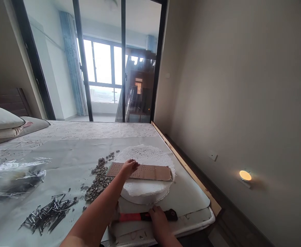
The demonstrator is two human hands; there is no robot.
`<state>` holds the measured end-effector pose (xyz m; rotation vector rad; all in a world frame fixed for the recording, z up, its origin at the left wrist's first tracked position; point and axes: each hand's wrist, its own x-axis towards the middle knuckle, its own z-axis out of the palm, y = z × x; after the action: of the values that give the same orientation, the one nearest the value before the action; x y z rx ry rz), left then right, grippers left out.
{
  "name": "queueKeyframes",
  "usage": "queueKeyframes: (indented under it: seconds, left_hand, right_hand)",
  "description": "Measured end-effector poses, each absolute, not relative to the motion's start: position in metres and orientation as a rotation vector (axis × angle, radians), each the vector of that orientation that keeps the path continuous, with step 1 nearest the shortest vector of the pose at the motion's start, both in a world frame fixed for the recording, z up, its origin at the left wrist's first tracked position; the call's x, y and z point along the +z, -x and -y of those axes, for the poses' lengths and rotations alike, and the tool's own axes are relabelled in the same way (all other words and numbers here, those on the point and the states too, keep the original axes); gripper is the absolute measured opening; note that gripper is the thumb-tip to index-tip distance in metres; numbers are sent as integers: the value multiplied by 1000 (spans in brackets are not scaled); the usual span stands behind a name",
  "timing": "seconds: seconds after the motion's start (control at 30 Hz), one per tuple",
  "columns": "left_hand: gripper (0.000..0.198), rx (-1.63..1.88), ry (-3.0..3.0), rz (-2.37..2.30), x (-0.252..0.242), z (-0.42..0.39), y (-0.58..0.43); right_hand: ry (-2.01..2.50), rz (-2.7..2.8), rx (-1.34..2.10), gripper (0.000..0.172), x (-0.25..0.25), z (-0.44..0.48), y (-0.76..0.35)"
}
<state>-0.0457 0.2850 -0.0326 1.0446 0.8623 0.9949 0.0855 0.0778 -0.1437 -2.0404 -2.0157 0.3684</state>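
Board: the perforated brown strip [142, 171] lay flat across the top of a round white foam block [145, 187], reaching away from the left fingers toward the wall side.
Left hand: the left hand [130, 167] pressed palm-down on the board's near-left end, fingers [134, 164] spread and flat; nothing was gripped, only held down.
Right hand: the right hand [158, 215] rested on a hammer [146, 216] with a red and black handle, fingers curled over the grip; whether they had closed fully around it could not be told.
Handling, board: it looked thin, light and fairly stiff, likely to skid or flip on the foam unless pinned; a flat press near one end, or a pinch on the long edges, seemed the safest hold.
Handling, foam: it looked soft and crumbly, easily dented under a blow.
Handling, hammer: head-heavy by its look; the rubbery grip under the fingers seemed the place to take it.
Bed: everything sat on a bed covered with a pale sheet [70, 154].
Left of the fingers: a trail of grey rubble [99, 178] lay just beside the foam, and a pile of loose nails [48, 212] farther off, with a clear plastic bag [16, 178] beyond.
Obstruction: the rubble stood nearest the left forearm; the nails were sharp and loose.
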Motion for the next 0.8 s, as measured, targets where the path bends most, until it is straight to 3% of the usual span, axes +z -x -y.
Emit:
queueKeyframes:
  seconds: [0.3, 0.8]
  left_hand:
    - [30, 1007, -1215, -1020, -36, -288, 36]
    - [21, 954, -1763, -1329, -66, -304, 23]
  right_hand:
    - [1984, 2044, 347, 31, -148, -75, -92]
    - [1969, 2017, 353, 36, -142, -73, -94]
